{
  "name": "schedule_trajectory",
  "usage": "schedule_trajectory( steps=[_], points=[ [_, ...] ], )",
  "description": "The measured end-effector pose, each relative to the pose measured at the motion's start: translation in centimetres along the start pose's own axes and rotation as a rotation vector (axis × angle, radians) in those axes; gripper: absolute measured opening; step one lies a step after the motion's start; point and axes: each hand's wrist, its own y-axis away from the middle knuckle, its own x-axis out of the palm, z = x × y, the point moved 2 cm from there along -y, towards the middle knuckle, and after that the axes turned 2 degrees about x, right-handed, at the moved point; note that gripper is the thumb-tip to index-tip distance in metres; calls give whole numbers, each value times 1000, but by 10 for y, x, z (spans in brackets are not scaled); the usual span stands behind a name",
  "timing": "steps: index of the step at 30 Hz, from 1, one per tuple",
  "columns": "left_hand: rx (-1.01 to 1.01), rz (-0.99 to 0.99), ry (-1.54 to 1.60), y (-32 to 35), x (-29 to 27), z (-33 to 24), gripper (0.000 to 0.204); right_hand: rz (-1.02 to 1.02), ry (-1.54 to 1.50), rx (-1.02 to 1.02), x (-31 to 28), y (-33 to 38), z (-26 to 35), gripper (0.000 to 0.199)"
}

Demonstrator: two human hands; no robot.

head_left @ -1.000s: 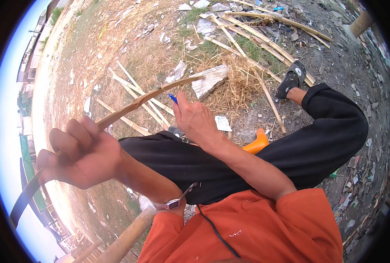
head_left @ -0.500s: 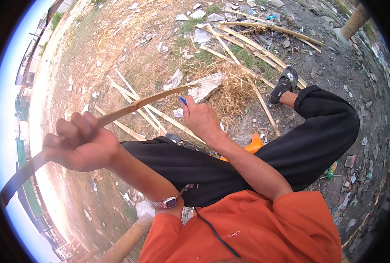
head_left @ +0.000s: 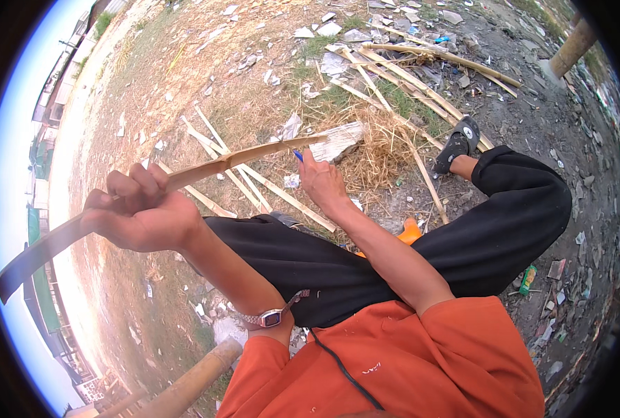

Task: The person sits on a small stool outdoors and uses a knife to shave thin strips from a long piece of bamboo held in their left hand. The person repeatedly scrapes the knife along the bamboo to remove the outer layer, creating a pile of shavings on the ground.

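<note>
A long, slightly curved bamboo strip point(head_left: 205, 167) runs from the far left to the middle of the view. Its near part is wrapped by the fingers of my left hand point(head_left: 142, 209), raised at the left. At the strip's far end, my right hand point(head_left: 324, 187) is closed round a small blue tool point(head_left: 298, 155), of which only a short blue piece shows. The tool sits right by the strip's underside; whether it touches I cannot tell. Beyond my right hand, a pale weathered wood block point(head_left: 341, 141) lies on the ground.
Several split bamboo strips point(head_left: 421, 90) lie on the ground ahead, with more strips point(head_left: 236, 177) left of the block. Straw shavings point(head_left: 386, 150) are heaped beside it. An orange object point(head_left: 410, 231) shows between my legs. Bamboo poles stand at lower left point(head_left: 191, 383) and upper right point(head_left: 573, 47).
My left hand and the bamboo strip have shifted slightly right and up. My right hand, still closed, stays near the strip's far end. The whole view has tilted a little.
</note>
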Motion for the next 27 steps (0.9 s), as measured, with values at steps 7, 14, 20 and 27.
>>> schedule_trajectory(
  steps=[7,14,20,27],
  points=[
    [36,13,47,-5,-6,-3,37,83,337,377,45,26,-191,28],
    [22,18,-10,4,11,3,38,63,-245,172,-11,1,-45,27],
    [1,54,1,9,17,4,38,-49,-275,-30,-41,11,43,20],
    [9,40,-33,2,10,7,37,-15,-115,-9,-25,6,41,17]
  ],
)
